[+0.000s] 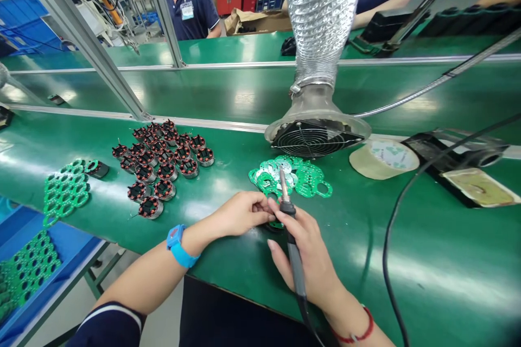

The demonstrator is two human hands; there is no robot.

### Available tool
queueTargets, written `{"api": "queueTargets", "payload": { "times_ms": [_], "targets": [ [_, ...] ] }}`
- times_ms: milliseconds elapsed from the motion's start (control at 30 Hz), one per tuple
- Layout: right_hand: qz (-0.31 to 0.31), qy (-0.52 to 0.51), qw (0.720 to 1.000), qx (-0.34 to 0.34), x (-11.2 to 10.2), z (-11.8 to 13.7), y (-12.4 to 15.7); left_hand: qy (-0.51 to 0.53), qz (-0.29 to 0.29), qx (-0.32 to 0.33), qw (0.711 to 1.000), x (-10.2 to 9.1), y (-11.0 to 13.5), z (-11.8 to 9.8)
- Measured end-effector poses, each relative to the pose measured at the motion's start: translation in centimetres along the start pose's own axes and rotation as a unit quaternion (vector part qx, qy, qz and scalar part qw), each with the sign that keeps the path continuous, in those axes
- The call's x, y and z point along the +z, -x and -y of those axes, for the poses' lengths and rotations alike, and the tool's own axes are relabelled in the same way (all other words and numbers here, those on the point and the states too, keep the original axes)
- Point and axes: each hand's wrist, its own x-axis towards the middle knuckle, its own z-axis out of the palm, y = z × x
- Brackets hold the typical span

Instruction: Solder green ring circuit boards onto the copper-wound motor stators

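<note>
My right hand [311, 249] is closed around a soldering iron [296, 265], its metal tip pointing up and away from me. My left hand [244, 212] has its fingers pinched together at a green ring-shaped circuit board [277, 224], which sits over something dark on the bench. Both hands' fingertips meet there and hide most of it. Just beyond them lies a pile of green ring-shaped circuit boards [311, 178], some with a pale, shiny face. To the left stand several motor stators [165, 157] with copper windings and black tops.
A fume extractor [313, 138] on a silver duct [321, 21] hangs over the boards. Right of it are a tape roll [380, 160], a soldering iron stand with a sponge [480, 187] and a black cable [391, 238]. Board panels [67, 190] lie at left. Co-workers sit opposite.
</note>
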Motion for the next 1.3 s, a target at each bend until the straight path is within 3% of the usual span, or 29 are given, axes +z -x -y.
{"api": "queueTargets", "payload": {
  "times_ms": [100,267,500,633,800,967,1300],
  "targets": [
    [0.000,0.026,1.000,-0.015,-0.1,-0.1,-0.2,0.011,0.000,0.000,1.000,-0.1,0.1,-0.1],
    [-0.015,0.035,0.999,0.015,-0.3,-0.4,0.3,-0.001,0.002,-0.021,1.000,-0.5,0.3,0.4],
    [-0.031,0.008,0.999,0.023,-0.5,-0.8,0.6,-0.089,-0.080,-0.004,0.993,0.0,0.5,0.2],
    [-0.088,-0.037,0.992,0.080,-0.8,-0.6,1.0,-0.158,-0.115,0.024,0.981,0.4,0.6,-0.2],
    [-0.160,-0.097,0.971,0.149,-1.2,-0.8,2.2,-0.163,-0.134,0.029,0.977,0.7,0.5,-0.1],
    [-0.149,-0.149,0.968,0.138,-1.3,-1.3,2.9,-0.180,-0.143,0.025,0.973,0.9,0.4,0.2],
    [-0.152,-0.150,0.968,0.132,-1.4,-1.3,3.0,-0.202,-0.156,0.014,0.967,1.3,0.4,0.2]
  ]
}}
